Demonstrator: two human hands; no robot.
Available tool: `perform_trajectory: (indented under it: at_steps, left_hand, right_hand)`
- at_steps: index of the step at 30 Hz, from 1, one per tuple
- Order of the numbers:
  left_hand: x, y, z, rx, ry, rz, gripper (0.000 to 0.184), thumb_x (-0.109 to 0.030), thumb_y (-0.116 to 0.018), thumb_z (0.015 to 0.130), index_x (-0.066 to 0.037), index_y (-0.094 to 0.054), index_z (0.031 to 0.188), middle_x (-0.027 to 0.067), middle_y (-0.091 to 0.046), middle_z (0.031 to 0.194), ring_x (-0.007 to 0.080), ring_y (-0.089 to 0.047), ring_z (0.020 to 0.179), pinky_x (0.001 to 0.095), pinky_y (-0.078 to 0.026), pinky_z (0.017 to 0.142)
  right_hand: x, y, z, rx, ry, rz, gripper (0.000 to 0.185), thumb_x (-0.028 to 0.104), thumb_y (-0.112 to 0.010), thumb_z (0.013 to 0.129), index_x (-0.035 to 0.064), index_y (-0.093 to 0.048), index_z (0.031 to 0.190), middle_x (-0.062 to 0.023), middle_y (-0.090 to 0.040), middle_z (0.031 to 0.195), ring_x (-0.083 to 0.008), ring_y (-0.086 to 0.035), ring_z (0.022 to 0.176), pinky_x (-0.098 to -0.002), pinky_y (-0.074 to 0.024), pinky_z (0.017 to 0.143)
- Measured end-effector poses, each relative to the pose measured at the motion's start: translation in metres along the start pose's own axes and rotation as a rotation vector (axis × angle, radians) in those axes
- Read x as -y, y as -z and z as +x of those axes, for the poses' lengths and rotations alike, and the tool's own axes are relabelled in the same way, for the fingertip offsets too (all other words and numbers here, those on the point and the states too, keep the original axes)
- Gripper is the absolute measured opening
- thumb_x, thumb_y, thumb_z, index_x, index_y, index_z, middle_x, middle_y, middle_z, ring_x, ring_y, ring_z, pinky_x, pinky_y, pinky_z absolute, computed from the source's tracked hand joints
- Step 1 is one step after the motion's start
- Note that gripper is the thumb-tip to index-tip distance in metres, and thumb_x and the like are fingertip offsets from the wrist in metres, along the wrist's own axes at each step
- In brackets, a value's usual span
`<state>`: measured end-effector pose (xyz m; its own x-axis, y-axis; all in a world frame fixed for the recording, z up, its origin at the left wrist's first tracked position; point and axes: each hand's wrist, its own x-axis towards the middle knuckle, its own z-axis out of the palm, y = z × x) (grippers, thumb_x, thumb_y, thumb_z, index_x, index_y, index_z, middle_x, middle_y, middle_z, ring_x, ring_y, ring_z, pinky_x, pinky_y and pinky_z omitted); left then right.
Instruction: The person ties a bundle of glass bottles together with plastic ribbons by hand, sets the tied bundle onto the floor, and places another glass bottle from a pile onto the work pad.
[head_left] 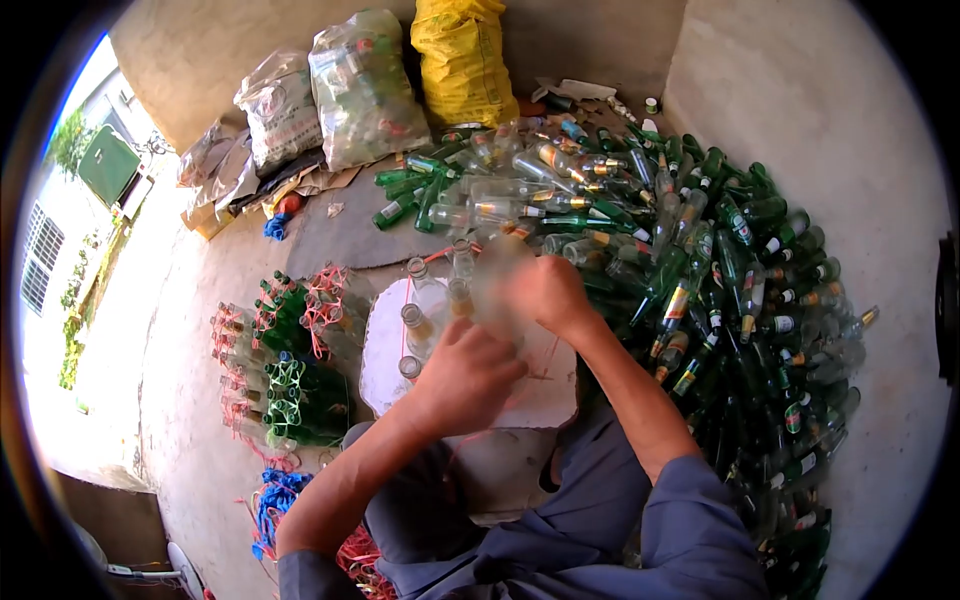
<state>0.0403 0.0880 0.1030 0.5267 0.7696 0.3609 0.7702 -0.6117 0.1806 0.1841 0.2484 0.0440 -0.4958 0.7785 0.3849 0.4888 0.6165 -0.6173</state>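
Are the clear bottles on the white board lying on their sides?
No, the clear bottles stand upright on the white board, with their mouths pointing up.

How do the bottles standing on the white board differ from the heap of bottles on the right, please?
Pose: the board bottles stand upright, while those in the heap lie jumbled, mostly on their sides.
Colour: the board bottles look clear, while the heap mixes green and clear.
Number: only a few board bottles show, whereas the heap holds a great many.
Both include clear, long-necked bottles.
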Motion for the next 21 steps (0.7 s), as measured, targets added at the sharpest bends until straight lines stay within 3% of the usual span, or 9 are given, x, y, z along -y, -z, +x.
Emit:
perform_trajectory:
  at_steps: [3,6,9,12,15,18,21]
  left_hand:
    - [0.004,0.000,-0.002,-0.011,-0.020,-0.043,0.024,-0.013,-0.072,0.073,-0.013,-0.068,0.097,0.0026,-0.065,0.105,0.0242,-0.059,0.094,0.0406,-0.042,0.090]
    - [0.011,-0.001,-0.005,-0.123,0.017,-0.203,0.023,-0.015,-0.074,0.076,-0.010,-0.068,0.099,0.0076,-0.066,0.112,0.0272,-0.061,0.097,0.0421,-0.046,0.089]
    - [0.012,0.005,-0.001,-0.214,0.174,-0.413,0.027,-0.016,-0.075,0.079,-0.005,-0.068,0.102,0.0146,-0.066,0.114,0.0306,-0.063,0.102,0.0419,-0.050,0.087]
    - [0.018,0.000,0.009,-0.167,0.493,-0.498,0.029,-0.015,-0.075,0.080,-0.002,-0.067,0.105,0.0191,-0.065,0.113,0.0307,-0.064,0.102,0.0392,-0.053,0.084]
    - [0.026,-0.004,0.022,-0.085,0.580,-0.565,0.029,-0.014,-0.072,0.081,0.002,-0.066,0.103,0.0169,-0.068,0.105,0.0259,-0.068,0.088,0.0365,-0.054,0.079]
    - [0.038,-0.006,0.030,0.097,0.650,-0.531,0.028,-0.015,-0.072,0.080,0.002,-0.068,0.102,0.0130,-0.071,0.094,0.0233,-0.070,0.082,0.0357,-0.054,0.076]
    - [0.054,-0.012,0.031,0.232,0.724,-0.673,0.026,-0.015,-0.072,0.081,0.000,-0.070,0.102,0.0107,-0.072,0.087,0.0216,-0.070,0.082,0.0347,-0.055,0.076]
  right_hand:
    - [-0.041,-0.012,-0.015,0.024,-0.248,0.396,0.017,0.014,-0.068,0.078,-0.0013,-0.070,0.070,-0.0144,-0.068,0.065,-0.0186,-0.060,0.053,-0.0360,-0.0461,0.053]
    - [-0.051,-0.012,-0.036,0.127,-0.471,0.560,0.016,0.012,-0.069,0.079,-0.0030,-0.072,0.074,-0.0053,-0.064,0.062,-0.0103,-0.053,0.057,-0.0331,-0.0444,0.055]
    - [-0.060,-0.032,-0.042,0.235,-0.430,0.687,0.018,0.016,-0.074,0.080,-0.0020,-0.075,0.079,-0.0011,-0.063,0.064,-0.0079,-0.053,0.061,-0.0309,-0.0453,0.059]
    - [-0.055,-0.041,-0.032,0.261,-0.464,0.762,0.030,0.028,-0.075,0.083,-0.0014,-0.076,0.091,-0.0051,-0.070,0.074,-0.0089,-0.059,0.070,-0.0311,-0.0483,0.064]
    - [-0.034,-0.031,-0.017,0.335,-0.586,0.826,0.027,0.025,-0.073,0.087,0.0055,-0.071,0.106,0.0034,-0.066,0.084,-0.0027,-0.054,0.065,-0.0231,-0.0412,0.053]
    - [-0.044,-0.053,-0.015,0.281,-0.485,0.931,0.032,0.026,-0.071,0.089,0.0035,-0.068,0.111,-0.0010,-0.067,0.094,-0.0084,-0.062,0.078,-0.0264,-0.0489,0.063]
    - [-0.060,-0.066,-0.016,0.260,-0.424,0.889,0.058,0.055,-0.069,0.085,0.0010,-0.073,0.106,-0.0113,-0.075,0.093,-0.0129,-0.067,0.087,-0.0351,-0.0518,0.075]
